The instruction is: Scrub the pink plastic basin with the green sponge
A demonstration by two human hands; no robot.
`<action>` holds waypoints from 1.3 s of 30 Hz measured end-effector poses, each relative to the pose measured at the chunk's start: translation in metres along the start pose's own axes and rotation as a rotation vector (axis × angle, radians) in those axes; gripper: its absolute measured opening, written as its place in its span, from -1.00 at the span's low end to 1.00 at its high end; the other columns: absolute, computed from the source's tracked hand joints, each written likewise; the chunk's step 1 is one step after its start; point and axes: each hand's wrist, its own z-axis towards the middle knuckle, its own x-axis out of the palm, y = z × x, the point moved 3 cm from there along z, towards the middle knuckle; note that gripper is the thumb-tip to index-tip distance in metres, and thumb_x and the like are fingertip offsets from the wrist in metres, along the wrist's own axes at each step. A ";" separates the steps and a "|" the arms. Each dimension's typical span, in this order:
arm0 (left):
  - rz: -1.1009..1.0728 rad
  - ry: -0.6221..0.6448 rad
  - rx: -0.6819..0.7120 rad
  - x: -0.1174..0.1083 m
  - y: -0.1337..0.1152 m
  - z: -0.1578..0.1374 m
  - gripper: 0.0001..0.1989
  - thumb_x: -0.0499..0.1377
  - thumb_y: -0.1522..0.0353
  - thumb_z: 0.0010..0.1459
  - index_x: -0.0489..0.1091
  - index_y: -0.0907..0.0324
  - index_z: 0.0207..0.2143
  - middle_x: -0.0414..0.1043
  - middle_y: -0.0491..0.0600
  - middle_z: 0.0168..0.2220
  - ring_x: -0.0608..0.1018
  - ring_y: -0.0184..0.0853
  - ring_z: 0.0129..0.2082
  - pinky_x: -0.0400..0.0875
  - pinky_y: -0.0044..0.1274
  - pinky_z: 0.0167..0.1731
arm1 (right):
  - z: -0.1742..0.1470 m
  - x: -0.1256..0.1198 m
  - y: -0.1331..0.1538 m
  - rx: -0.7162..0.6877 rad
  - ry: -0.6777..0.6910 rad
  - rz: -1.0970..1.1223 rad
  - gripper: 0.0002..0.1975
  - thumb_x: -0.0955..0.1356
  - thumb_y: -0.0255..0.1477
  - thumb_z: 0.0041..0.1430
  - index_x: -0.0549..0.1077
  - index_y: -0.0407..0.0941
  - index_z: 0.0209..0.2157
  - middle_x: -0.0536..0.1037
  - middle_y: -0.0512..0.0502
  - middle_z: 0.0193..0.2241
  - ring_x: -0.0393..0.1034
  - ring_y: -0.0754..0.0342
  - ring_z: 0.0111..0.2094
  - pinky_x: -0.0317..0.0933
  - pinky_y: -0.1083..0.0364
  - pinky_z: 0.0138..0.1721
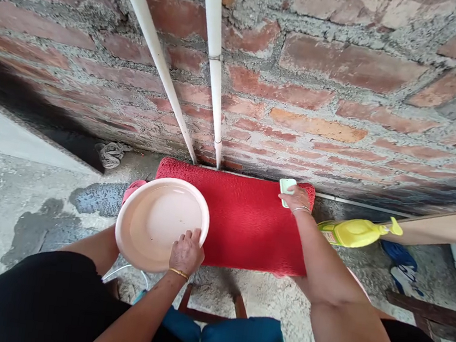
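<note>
A pale pink basin (pixel 134 231) with clear water in it stands at the left end of a red mat (pixel 247 217), partly over it. My left hand (pixel 188 251) is closed on the basin's right rim, its fingers over the edge and a gold bangle on the wrist. At the mat's far right corner, my right hand (pixel 299 197) grips a pale green, rounded rectangular block (pixel 287 192). Whether it is a brush or a soap case I cannot tell. The block's underside is hidden. What supports the mat is mostly covered.
A yellow pump bottle (pixel 355 232) is right of the mat. Behind rises a brick wall (pixel 310 103) with two white pipes (pixel 215 65). A grey rag (pixel 111 154) lies at left, near wet concrete floor (pixel 46 227). A wooden piece (pixel 426 311) is at right.
</note>
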 end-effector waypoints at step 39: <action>-0.029 0.037 -0.027 -0.004 -0.002 -0.002 -0.59 -0.01 0.38 0.08 0.19 0.13 0.03 0.29 0.09 -0.17 0.38 -0.20 -0.18 0.26 -0.39 -0.24 | -0.042 0.013 -0.004 -0.083 0.024 0.027 -0.61 0.45 -0.19 -0.19 0.42 -0.01 -0.26 0.30 -0.03 -0.26 0.32 0.09 -0.31 0.17 0.10 -0.21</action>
